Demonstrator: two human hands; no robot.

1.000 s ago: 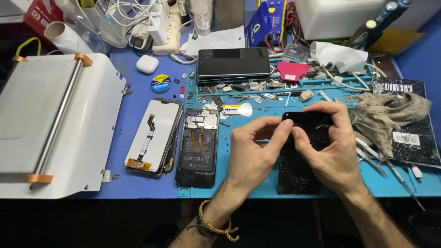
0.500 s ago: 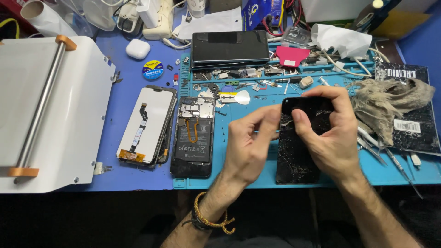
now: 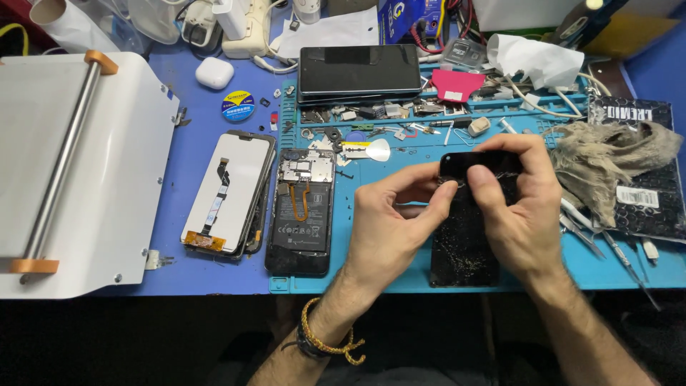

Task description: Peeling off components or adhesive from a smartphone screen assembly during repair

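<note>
Both my hands work on a cracked black phone screen (image 3: 464,243) that lies lengthways on the blue repair mat (image 3: 400,271). My right hand (image 3: 514,207) grips its top end, thumb pressed on the glass. My left hand (image 3: 389,221) pinches the same top edge from the left, fingertips meeting the right thumb. Left of my hands lies an opened phone body (image 3: 301,211) with its battery and circuit board showing. Beside that rests a detached display panel (image 3: 227,193) with a flex cable, face down.
A white machine with a metal roller bar (image 3: 71,164) fills the left. At the back lie a dark tablet (image 3: 359,70), a white earbud case (image 3: 214,72), a round tin (image 3: 238,106) and small parts. A grey rag (image 3: 607,161) and tweezers (image 3: 600,239) lie right.
The view has shifted slightly. My left fingers have closed in on the top edge of the cracked screen, against my right thumb. The screen stays on the mat.
</note>
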